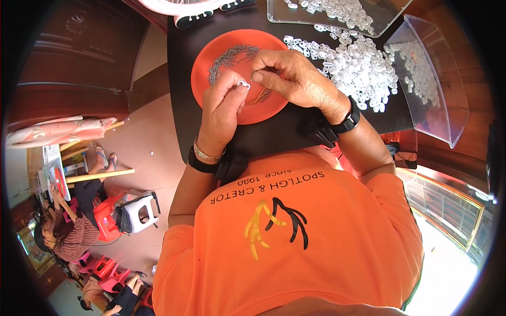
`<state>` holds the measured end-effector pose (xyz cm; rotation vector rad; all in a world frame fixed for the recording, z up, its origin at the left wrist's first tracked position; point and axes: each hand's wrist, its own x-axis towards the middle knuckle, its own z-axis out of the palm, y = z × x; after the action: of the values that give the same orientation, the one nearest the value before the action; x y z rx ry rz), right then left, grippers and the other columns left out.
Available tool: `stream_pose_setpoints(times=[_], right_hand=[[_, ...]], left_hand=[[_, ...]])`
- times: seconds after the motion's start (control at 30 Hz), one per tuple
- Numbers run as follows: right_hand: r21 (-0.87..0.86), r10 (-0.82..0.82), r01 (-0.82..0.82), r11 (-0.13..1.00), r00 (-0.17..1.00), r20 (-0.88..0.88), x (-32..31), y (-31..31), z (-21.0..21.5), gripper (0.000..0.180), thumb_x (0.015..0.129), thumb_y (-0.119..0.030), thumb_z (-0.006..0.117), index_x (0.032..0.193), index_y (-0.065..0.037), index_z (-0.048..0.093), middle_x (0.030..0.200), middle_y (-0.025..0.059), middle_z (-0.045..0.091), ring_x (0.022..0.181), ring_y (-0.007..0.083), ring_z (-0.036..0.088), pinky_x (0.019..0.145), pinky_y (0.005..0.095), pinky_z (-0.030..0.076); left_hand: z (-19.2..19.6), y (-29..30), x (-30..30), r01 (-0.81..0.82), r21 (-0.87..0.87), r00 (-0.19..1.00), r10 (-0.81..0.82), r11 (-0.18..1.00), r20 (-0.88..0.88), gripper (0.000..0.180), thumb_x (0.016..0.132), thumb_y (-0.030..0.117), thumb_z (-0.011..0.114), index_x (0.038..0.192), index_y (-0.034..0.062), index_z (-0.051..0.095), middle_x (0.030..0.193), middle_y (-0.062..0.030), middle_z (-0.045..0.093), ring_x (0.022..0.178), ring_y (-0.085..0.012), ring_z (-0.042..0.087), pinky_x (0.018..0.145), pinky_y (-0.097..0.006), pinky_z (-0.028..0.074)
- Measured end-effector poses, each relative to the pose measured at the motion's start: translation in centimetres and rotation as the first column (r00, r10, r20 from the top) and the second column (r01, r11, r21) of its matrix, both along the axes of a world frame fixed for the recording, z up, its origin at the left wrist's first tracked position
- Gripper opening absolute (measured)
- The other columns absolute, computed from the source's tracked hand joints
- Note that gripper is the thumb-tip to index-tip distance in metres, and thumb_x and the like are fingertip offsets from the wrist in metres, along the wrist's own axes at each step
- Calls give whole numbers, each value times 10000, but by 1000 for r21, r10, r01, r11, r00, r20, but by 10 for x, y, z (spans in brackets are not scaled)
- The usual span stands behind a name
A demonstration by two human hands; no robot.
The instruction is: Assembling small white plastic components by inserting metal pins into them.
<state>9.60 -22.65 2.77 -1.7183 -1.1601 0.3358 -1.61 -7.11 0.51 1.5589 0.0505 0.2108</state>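
Dark table [190, 131] carries the work. Held over the orange-red bowl [266, 111], a small white piece [243, 84] sits pinched between the left hand's [222, 102] thumb and finger. Beside it, the right hand [300, 81] brings thumb and fingertip together; whether it grips anything, I cannot tell. Grey slivers [230, 55] line the bowl; a white heap [363, 76] lies to its right.

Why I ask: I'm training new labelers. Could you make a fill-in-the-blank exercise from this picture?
1. The left hand pinches a small piece coloured ____.
2. The big heap lies to the ____ of the bowl.
3. The patterned bracelet circles the ____ wrist.
4. The person's shirt is mainly ____.
Missing words: white; right; left; orange.
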Motion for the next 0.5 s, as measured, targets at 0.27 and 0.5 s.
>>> stream_pose_setpoints(times=[0.27,0.5], right_hand=[[33,85,-87,996,995,48,1,1,-5,100,892,-94,578,835,-27,529,695,73,544,634,207,514,595,311,426],[-19,59,-58,998,994,92,0,-1,0,112,887,-93,580,820,-22,527,675,70,528,621,197,507,592,309,425]], left_hand=[[-8,1,2,8,151,996,-20,988,83,166,893,89,513,769,0,446,621,-16,387,582,-82,329,518,-253,306],[-5,-2,0,6,203,998,-18,979,54,172,901,106,506,778,-2,452,625,-30,403,590,-84,356,524,-260,325]])
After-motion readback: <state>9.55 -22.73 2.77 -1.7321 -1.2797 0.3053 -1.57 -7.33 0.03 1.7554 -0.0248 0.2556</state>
